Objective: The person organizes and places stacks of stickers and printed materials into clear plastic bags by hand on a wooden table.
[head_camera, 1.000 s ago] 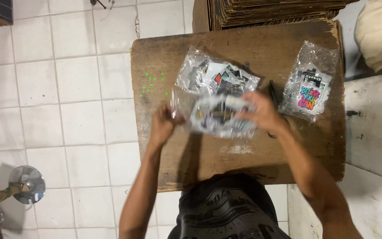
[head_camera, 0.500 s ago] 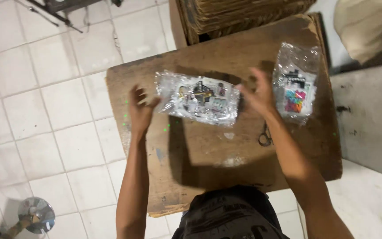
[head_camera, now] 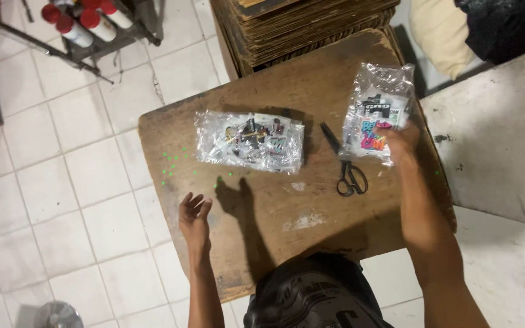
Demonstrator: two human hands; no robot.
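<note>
Head view: looks straight down on a worn brown wooden board [head_camera: 262, 218] that serves as the worktop, set over a white tiled floor [head_camera: 80, 182].
Right hand [head_camera: 399, 140]: fingers curled onto the lower edge of a clear crinkled plastic bag of colourful printed stickers [head_camera: 378, 112]; it appears to pinch the bag, which lies at the board's right end, within easy reach.
Left hand [head_camera: 194, 222]: fingers loosely spread, palm low over the board's left part, holding nothing.
Second bag: 1 wider clear plastic bag of mixed stickers [head_camera: 250, 141] lies flat at the board's middle, apart from both hands.
Black-handled scissors [head_camera: 346, 167]: lie closed between the 2 bags, handles toward the person, likely so they are easy to grab.
Stack of brown cardboard sheets [head_camera: 305, 24]: sits beyond the board's far edge.
Red-capped spray cans [head_camera: 77, 21]: stand on a rack at top left, well apart.
</note>
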